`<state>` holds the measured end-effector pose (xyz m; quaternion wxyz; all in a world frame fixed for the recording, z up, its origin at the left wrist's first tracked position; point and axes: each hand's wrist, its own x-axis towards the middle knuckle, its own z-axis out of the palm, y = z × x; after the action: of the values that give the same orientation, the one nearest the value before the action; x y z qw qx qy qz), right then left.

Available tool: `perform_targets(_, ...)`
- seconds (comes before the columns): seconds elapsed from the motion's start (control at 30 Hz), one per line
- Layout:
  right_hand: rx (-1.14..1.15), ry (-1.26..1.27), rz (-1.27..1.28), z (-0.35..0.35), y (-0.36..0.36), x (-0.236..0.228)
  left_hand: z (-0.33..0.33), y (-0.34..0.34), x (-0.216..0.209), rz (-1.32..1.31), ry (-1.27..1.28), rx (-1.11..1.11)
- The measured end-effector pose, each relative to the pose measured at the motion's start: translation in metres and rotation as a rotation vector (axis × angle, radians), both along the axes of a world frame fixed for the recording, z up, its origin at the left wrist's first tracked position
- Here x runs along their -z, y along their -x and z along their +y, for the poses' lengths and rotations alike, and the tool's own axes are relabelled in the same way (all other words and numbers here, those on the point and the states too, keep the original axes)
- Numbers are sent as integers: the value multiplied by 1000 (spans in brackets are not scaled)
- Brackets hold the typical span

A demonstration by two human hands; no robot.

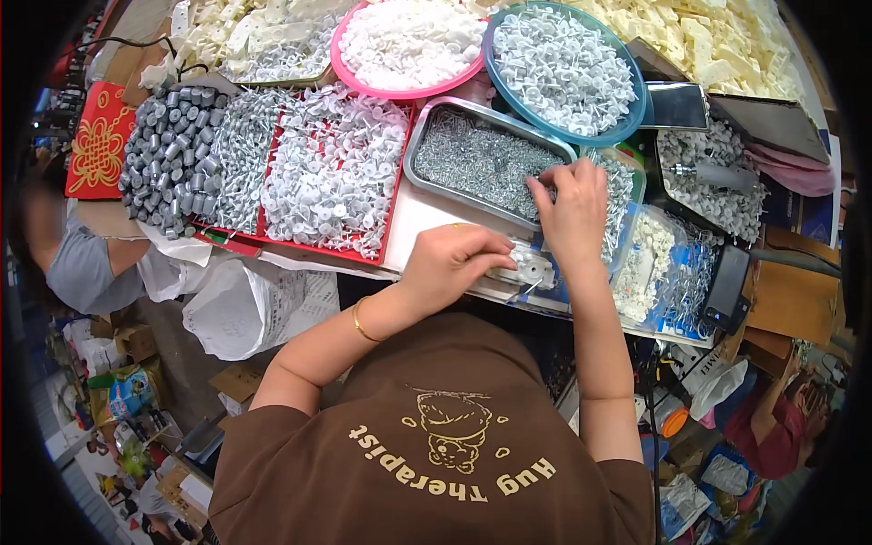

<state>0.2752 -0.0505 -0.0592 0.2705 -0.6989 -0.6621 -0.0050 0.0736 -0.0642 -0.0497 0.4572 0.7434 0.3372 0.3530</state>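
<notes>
From where I stood, the person's left hand (454, 261) was bent over the table's near edge, its thumb and forefinger drawn close together at the left end of a white plastic fitting (534, 271). Whether they were clamped on it, I could not tell. The fitting lay just in front of the person, below the steel tray (481, 213), and a thin metal pin (521, 294) stuck out at its near side.

The right hand (574, 204) reached over the tray's right end, thumb and fingers curled down, their tips at the heap of small screws (481, 159). I could not tell whether a screw was pinched between them.

Left of the tray sat a red divided tray (392, 227) with white round-headed parts (331, 173) and, in the next section, longer screws (250, 127); grey cylinders (173, 150) were piled beside it. Beyond stood a pink basin (339, 56) of white plastic pieces (413, 45) and a teal basin (641, 102) of pale pin-stemmed pieces (563, 68). A phone (677, 106) lay to the right of the teal basin. A gold bangle (358, 320) circled the left wrist.
</notes>
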Motion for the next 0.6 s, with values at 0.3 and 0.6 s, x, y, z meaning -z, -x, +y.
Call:
perform_targets(0.3, -89, 23, 115, -2, 3, -12, -1, -9, -1, 193, -326, 49)
perform_targets(0.6, -29, 92, 565, -24, -8, -30, 104, 50, -13, 357, -591, -311)
